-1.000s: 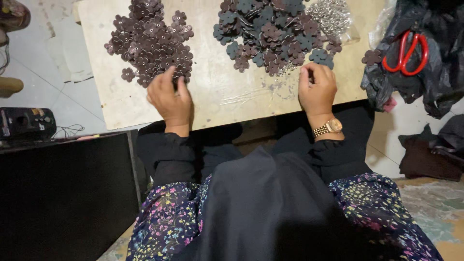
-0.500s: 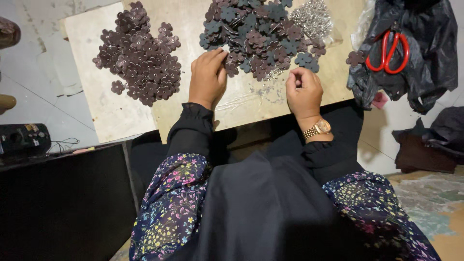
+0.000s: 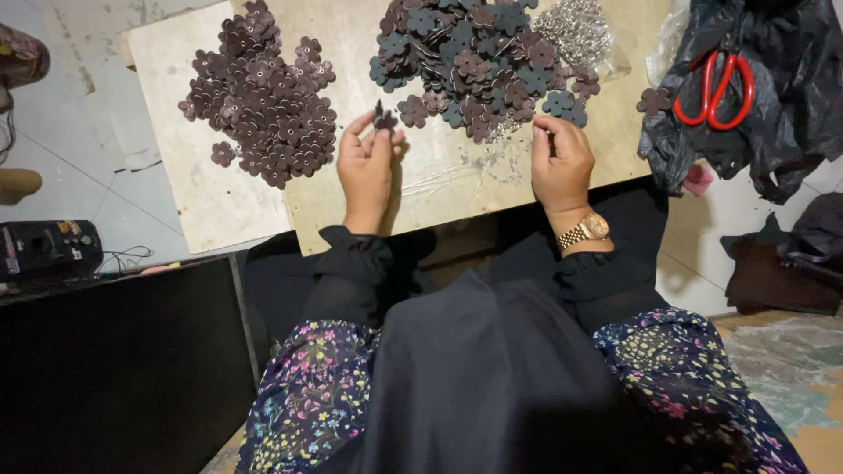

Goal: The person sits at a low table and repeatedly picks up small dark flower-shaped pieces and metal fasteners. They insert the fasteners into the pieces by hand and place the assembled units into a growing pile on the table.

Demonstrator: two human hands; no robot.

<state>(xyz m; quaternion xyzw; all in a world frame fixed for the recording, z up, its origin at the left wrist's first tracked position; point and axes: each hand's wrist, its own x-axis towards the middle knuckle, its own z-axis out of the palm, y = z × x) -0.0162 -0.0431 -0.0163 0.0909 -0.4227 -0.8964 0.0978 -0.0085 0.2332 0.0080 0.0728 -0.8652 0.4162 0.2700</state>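
My left hand (image 3: 367, 167) holds a small dark flower-shaped cutout (image 3: 384, 118) pinched between its fingertips, just below a mixed pile of grey-blue and brown flower cutouts (image 3: 479, 61). My right hand (image 3: 562, 162), with a gold watch on the wrist, rests on the wooden board (image 3: 439, 189) at the lower right of that pile, fingers curled together; whether it pinches something small I cannot tell. A second pile of brown flower cutouts (image 3: 268, 96) lies to the left on the board.
A heap of small silver metal pieces (image 3: 578, 31) sits at the pile's upper right. Red-handled scissors (image 3: 716, 88) lie on a black plastic bag (image 3: 773, 114) at the right. A black device (image 3: 44, 250) stands on the floor at left.
My left hand went from the brown pile on the left to the mixed pile, then drew back holding one cutout. My right hand stayed near the mixed pile's edge.
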